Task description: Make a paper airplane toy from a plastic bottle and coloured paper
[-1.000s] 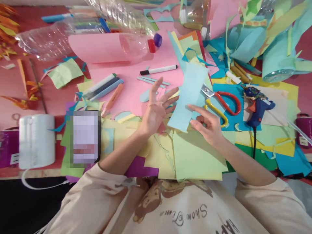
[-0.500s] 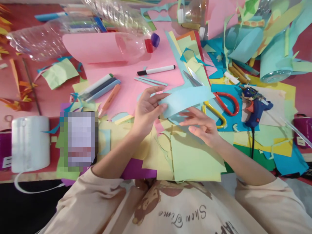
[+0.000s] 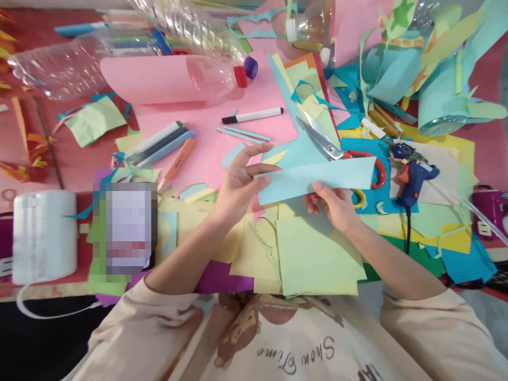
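A light blue paper strip [image 3: 337, 173] is held between my two hands above the table. My left hand [image 3: 240, 185] pinches its left end between thumb and fingers. Along the lower edge, the thumb of my right hand [image 3: 331, 203] lies on the strip with the fingers curled behind it. Scissors [image 3: 327, 145] with red and yellow handles lie behind the strip, their blades slightly apart and part of the handles covered. Below my hands is a pale green sheet [image 3: 319, 254]. Thin blue strips [image 3: 246, 135] and a black-capped marker [image 3: 254, 115] lie beyond my left hand.
A blue glue gun [image 3: 416, 174] lies at the right with its cord running toward me. A plastic bottle [image 3: 214, 79] wrapped in pink paper lies at the back. Several markers [image 3: 162, 143], a phone [image 3: 129, 227] and a white device [image 3: 45, 235] are on the left.
The blue strip has swung out flatter and further right, and now covers part of the scissors' handles. My right hand has closed from spread fingers onto the strip's lower edge.
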A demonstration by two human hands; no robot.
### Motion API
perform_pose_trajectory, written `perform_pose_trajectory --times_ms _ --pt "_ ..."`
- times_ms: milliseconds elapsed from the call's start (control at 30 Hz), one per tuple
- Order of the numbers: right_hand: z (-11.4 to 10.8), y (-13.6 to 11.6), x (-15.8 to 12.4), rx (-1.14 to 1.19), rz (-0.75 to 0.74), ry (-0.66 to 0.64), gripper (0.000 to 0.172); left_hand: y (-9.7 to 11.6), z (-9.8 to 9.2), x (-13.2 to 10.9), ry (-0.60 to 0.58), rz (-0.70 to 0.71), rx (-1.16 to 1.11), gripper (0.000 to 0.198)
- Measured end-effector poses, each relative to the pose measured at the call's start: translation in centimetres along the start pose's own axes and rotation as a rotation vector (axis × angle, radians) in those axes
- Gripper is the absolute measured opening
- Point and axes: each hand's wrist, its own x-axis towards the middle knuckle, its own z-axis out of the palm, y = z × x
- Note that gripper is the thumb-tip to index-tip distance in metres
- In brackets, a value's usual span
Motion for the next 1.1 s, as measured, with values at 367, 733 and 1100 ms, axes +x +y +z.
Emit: perform_pose_trajectory --times_ms 367,733,1100 --pt "0.7 -0.8 -0.2 -0.002 0.057 -0.063 0.043 -1.2 1.0 -0.6 -0.221 -0.202 -0.295 0.062" --pt "1.6 -0.6 -0.5 -0.092 0.008 -0.098 0.041 -2.9 0.9 -0.3 -0.440 -0.054 -0.228 0.059" --pt "1.4 -1.0 -0.4 -0.078 -0.073 -0.153 0.038 -2.0 1.3 -0.4 -0.224 -0.076 -0.022 0.041"
